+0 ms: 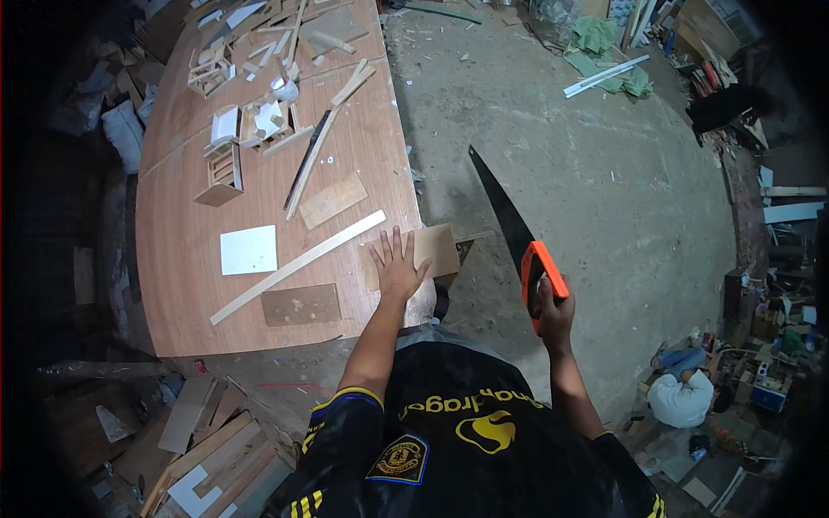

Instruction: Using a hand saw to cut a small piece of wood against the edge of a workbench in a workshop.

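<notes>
My left hand (399, 268) lies flat with fingers spread on a thin brown board (439, 250) at the table's right edge. Part of that board juts out past the edge. My right hand (555, 309) grips the orange handle of a handsaw (503, 200), its dark blade pointing up and away over the floor, apart from the board. Left of my left hand, a long pale wooden strip (298, 268) lies slantwise on the table. Near it are a small brown panel (301, 305), a white square piece (249, 250) and a light wooden piece (334, 200).
The wooden table (181, 293) carries several small wooden frames (223, 173) and offcuts at its far left. Scrap boards (207, 449) are piled at lower left. A person in white (681, 399) sits low at the right among tools. White strips (606, 76) lie on green cloth.
</notes>
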`<state>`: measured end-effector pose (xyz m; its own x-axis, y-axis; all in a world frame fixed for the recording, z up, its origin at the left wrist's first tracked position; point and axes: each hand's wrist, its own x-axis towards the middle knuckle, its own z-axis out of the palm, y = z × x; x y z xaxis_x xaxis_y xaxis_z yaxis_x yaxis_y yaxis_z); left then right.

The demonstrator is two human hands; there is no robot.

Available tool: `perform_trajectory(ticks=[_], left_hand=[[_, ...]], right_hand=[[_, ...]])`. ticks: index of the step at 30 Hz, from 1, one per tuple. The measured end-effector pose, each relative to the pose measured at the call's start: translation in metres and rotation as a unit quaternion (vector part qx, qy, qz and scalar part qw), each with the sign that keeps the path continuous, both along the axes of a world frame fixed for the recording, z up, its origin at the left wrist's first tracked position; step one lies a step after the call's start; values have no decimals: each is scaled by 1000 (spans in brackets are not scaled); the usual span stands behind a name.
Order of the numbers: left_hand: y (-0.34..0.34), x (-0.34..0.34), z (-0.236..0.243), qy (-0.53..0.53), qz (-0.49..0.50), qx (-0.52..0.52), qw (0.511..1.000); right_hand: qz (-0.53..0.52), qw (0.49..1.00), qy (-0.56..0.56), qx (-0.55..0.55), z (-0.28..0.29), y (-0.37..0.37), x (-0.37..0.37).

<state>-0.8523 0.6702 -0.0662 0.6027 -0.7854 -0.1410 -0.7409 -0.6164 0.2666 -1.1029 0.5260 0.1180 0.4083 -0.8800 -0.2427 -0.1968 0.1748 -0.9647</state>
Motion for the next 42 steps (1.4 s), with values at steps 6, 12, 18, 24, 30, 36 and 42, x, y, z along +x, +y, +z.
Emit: perform_trajectory(ticks=[6, 12, 18, 24, 30, 36, 42], left_hand=[[-2, 6, 2, -15, -30, -18, 999], [-4, 8, -8, -38, -27, -98, 994], [-14, 24, -12, -3, -100, -117, 988], [-20, 32, -16, -53, -140, -113, 982], [-24, 32, 3, -8, -139, -74, 988], [-25, 33, -4, -60, -126, -88, 986], [-24, 31, 6, -19, -116, -109, 987]], right_hand=[[11, 996, 51, -72, 0, 22, 30], [19, 996, 52, -65, 8, 37, 46], [2, 991, 104, -79, 14, 51, 61], [6, 996, 78, 38, 29, 70, 83], [17, 989, 146, 28, 19, 76, 105], [79, 973, 204, -72, 11, 81, 135], [83, 969, 201, -116, 6, 83, 139]])
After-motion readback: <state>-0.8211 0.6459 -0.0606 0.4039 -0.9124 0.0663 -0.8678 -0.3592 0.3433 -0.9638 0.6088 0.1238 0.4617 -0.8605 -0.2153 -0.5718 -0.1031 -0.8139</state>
